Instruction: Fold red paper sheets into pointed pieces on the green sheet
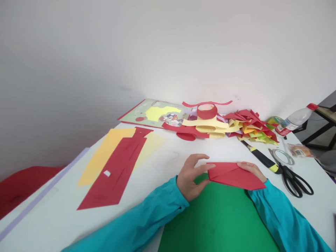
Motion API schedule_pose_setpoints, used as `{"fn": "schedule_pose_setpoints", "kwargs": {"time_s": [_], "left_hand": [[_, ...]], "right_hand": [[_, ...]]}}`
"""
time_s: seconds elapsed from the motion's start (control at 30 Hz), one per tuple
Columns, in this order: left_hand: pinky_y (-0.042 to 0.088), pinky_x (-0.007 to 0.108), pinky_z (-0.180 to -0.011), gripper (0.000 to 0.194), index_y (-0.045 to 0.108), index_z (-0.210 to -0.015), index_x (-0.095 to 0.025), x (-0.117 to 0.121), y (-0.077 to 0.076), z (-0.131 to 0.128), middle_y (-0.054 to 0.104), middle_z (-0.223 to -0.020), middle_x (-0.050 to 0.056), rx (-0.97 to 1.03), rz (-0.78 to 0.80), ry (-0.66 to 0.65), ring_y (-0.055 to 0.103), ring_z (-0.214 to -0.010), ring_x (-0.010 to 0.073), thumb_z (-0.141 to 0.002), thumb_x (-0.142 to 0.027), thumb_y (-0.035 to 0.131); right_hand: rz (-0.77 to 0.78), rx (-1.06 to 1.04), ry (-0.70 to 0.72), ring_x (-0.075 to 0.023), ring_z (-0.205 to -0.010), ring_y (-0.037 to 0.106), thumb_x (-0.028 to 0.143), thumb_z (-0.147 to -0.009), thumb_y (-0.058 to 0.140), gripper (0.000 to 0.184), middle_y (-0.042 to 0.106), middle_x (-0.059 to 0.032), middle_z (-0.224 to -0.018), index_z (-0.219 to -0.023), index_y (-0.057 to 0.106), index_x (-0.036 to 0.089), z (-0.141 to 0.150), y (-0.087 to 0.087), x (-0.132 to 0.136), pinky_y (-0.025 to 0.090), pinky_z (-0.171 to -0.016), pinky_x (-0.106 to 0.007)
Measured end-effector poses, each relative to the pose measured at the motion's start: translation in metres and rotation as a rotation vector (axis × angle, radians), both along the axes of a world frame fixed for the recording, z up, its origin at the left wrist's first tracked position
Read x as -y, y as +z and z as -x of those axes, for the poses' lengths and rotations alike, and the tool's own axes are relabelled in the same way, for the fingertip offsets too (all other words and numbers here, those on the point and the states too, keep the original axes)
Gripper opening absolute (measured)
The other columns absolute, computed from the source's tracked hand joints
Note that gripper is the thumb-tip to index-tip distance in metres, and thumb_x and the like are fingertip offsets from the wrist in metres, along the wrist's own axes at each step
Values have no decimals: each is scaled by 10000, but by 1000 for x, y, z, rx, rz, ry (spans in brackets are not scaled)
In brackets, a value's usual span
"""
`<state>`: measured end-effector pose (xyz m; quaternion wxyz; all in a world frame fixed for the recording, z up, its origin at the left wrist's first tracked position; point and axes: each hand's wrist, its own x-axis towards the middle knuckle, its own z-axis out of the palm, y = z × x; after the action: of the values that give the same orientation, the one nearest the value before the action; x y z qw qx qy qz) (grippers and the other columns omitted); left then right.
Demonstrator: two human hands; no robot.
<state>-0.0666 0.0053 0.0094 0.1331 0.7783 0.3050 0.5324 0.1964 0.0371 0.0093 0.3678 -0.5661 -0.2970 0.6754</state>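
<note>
A folded piece of red paper (233, 176) is held up between my two hands, over a large green sheet (217, 217). My left hand (193, 176) pinches its left end, with thumb below and a finger on top, the other fingers lifted. At the right end, my right hand (252, 169) grips the paper from behind; its thumb shows on the upper edge and its other fingers are hidden. Creases run across the front of the folded paper. To the left lies a long cut red paper (118, 164) with a small white scrap (107, 173) on it.
Yellow-orange paper (101, 154) lies at the left. Curled paper strips (207, 119) and a heap of folded coloured papers (253, 127) sit near the wall, beside a picture book (139, 113). Scissors (295, 180), a utility knife (264, 159), a tape roll (283, 156) and a bottle (295, 120) are at the right.
</note>
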Motion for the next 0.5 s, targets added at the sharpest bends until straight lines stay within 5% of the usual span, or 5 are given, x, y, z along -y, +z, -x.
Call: {"fn": "schedule_pose_setpoints", "kwargs": {"time_s": [0.1, 0.2, 0.33, 0.43, 0.5], "left_hand": [[467, 386, -846, 259, 658, -1014, -233, -2, 0, 0, 631, -1033, 106, -23, -43, -148, 570, -974, 218, -822, -124, 523], [501, 283, -716, 167, 678, -929, -181, 0, 4, -1, 673, -842, 91, 81, 164, -210, 617, -782, 169, -859, -174, 527], [420, 211, -522, 356, 579, -540, -151, 4, 10, -3, 560, -565, 25, 198, 447, -123, 511, -534, 107, -850, -326, 562], [366, 208, -486, 457, 488, -457, -160, 4, 12, -4, 450, -489, -11, 237, 567, -75, 430, -486, 93, -831, -413, 559], [339, 205, -474, 486, 427, -432, -168, 3, 12, -4, 385, -472, -29, 256, 627, -36, 379, -471, 86, -811, -441, 561]], "right_hand": [[-48, 2, 62, -106, -451, 602, 299, -596, 803, 204, 672, -26, -542, -619, 673, 143, 4, -1, 3, 462, -436, -159], [-161, -51, 93, -122, -416, 585, 412, -648, 756, 284, 667, -43, -531, -678, 679, 140, 11, -5, 7, 453, -417, -197], [-253, -169, 51, -192, -521, 645, 639, -654, 643, 499, 700, -79, -625, -807, 682, 166, 17, -8, 11, 507, -502, -275], [-342, -198, 93, -177, -450, 610, 776, -608, 554, 641, 670, -67, -556, -763, 676, 167, 20, -6, 16, 452, -413, -249], [-439, -157, 128, -163, -434, 595, 720, -575, 643, 581, 652, -51, -521, -751, 670, 167, 21, -4, 20, 424, -393, -230]]}}
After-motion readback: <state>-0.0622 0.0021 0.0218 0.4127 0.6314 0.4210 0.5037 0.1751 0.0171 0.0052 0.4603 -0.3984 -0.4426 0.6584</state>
